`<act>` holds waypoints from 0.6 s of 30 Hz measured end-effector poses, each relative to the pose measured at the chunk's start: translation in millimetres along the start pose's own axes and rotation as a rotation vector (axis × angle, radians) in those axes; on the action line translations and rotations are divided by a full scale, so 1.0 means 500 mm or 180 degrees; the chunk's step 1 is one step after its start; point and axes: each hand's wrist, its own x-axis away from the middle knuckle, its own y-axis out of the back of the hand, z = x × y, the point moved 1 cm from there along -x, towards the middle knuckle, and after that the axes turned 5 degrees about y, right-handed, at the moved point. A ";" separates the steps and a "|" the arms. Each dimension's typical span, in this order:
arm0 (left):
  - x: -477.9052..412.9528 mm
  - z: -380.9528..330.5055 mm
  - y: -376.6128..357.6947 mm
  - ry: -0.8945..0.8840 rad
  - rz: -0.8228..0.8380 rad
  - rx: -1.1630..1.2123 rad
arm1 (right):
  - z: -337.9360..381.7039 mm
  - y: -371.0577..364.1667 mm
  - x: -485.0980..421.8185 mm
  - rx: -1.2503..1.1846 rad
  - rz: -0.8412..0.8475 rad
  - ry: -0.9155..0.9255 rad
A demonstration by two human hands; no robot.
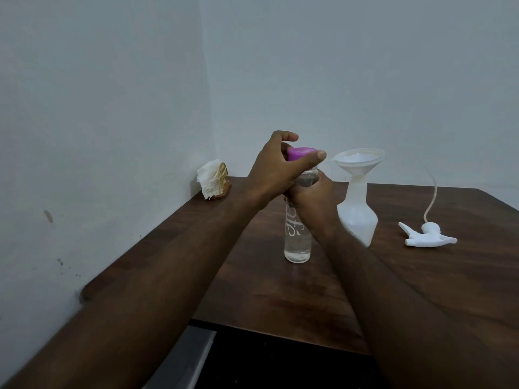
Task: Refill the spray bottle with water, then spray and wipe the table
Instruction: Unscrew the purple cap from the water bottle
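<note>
The left hand (276, 169) pinches the purple cap (302, 153) of the upright water bottle (297, 242), the right hand (311, 196) grips its neck, and the spray bottle (358, 214), a funnel (359, 158) in its mouth, stands just to their right.

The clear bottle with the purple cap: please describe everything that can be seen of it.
The clear bottle looks like transparent plastic, with white lettering on its side and clear liquid inside. It stands upright on the brown table. Its purple cap is pinched by the left hand; the right hand grips its upper body.
</note>
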 end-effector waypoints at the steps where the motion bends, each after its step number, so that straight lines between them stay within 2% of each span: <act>1: -0.003 -0.001 0.000 0.0123 0.0105 0.0152 | 0.000 0.000 0.001 -0.0032 -0.0011 -0.0030; 5: -0.013 0.001 0.011 0.0208 0.0485 0.0512 | -0.003 -0.003 0.000 0.0045 -0.0032 -0.0090; 9: -0.012 0.000 0.020 -0.0014 0.0285 0.0307 | -0.001 -0.002 0.000 0.0030 -0.0009 -0.0017; 14: -0.014 0.003 0.012 -0.0229 -0.0157 -0.0386 | 0.001 -0.002 -0.001 0.0047 0.0053 0.0029; 18: -0.013 -0.004 0.004 -0.0056 0.0201 -0.0148 | -0.006 0.000 -0.001 0.0051 -0.0023 -0.0127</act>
